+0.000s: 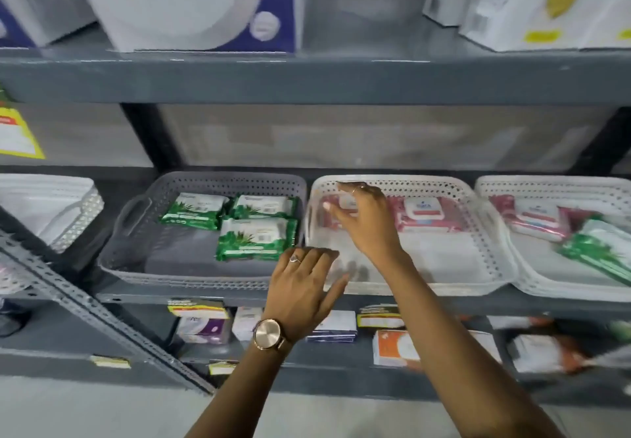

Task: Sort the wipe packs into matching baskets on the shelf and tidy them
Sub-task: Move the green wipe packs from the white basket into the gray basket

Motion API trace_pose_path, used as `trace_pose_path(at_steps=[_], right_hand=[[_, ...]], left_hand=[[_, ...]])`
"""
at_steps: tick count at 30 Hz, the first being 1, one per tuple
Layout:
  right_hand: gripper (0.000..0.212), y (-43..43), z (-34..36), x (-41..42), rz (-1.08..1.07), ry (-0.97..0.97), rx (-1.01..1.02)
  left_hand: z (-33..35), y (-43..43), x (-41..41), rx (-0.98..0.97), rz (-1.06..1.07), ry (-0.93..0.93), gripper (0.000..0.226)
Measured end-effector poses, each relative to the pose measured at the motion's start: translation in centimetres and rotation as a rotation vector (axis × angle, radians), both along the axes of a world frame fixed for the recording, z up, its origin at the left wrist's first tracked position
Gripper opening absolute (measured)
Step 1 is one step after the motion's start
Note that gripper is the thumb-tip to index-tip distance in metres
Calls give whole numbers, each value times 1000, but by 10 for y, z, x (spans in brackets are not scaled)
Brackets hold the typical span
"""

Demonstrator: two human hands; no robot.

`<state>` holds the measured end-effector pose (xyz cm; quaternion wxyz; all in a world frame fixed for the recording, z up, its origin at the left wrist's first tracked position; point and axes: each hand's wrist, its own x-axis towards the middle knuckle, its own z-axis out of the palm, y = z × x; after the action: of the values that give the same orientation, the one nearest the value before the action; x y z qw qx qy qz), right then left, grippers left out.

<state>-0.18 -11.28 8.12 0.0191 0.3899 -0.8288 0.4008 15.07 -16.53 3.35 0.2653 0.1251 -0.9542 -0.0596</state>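
Three green wipe packs (pixel 256 237) lie in the grey basket (pixel 191 280) on the middle shelf. Beside it, the middle white basket (pixel 426 289) holds two pink wipe packs. My right hand (pixel 365 219) reaches into its back left corner, with fingers and thumb closed around one pink pack (pixel 326 220). The other pink pack (pixel 426 213) lies flat to the right. My left hand (pixel 300 287), wearing a watch and a ring, grips the front left corner of this basket, fingers hooked over the rim. The right white basket (pixel 546 181) holds a pink pack (pixel 536 219) and a tilted green pack (pixel 601 246).
Another white basket (pixel 68 212) sits at the far left of the shelf. Large boxes (pixel 191 3) stand on the shelf above. The shelf below (pixel 334 330) carries small product packs and price tags. A slanted perforated metal brace (pixel 102 314) crosses the lower left.
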Motion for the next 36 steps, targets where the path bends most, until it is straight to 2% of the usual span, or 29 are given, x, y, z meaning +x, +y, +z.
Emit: trace_pose_path(at_steps=[6, 11, 14, 17, 20, 22, 26, 28, 32, 34, 36], right_hand=[[45, 109, -3, -68, -161, -37, -36], [46, 208, -14, -130, -363, -41, 18], [58, 261, -17, -167, -512, -7, 180], [75, 303, -17, -202, -621, -69, 431], [83, 326, -25, -225, -645, -104, 795], [81, 332, -33, -234, -626, -28, 872], [70, 335, -39, -240, -619, 59, 799], [71, 334, -38, -237, -641, 66, 730], [80, 325, -23, -217, -656, 62, 459], [77, 316, -12, -205, -655, 71, 322], [77, 299, -3, -190, -629, 87, 179]], left_hand=[[2, 83, -76, 81, -74, -136, 45], [-2, 148, -134, 59, -128, -212, 55], [-4, 176, -158, 28, -109, -246, 60], [-9, 194, -173, -18, -59, -297, 56], [-9, 201, -178, -55, -34, -291, 53], [-10, 200, -178, -33, -33, -281, 51], [-12, 197, -178, -67, -51, -297, 47], [-13, 194, -174, -49, -67, -288, 50], [-12, 182, -166, -11, -90, -271, 56], [-9, 172, -159, 21, -110, -333, 49], [-10, 157, -147, 32, -138, -309, 42]])
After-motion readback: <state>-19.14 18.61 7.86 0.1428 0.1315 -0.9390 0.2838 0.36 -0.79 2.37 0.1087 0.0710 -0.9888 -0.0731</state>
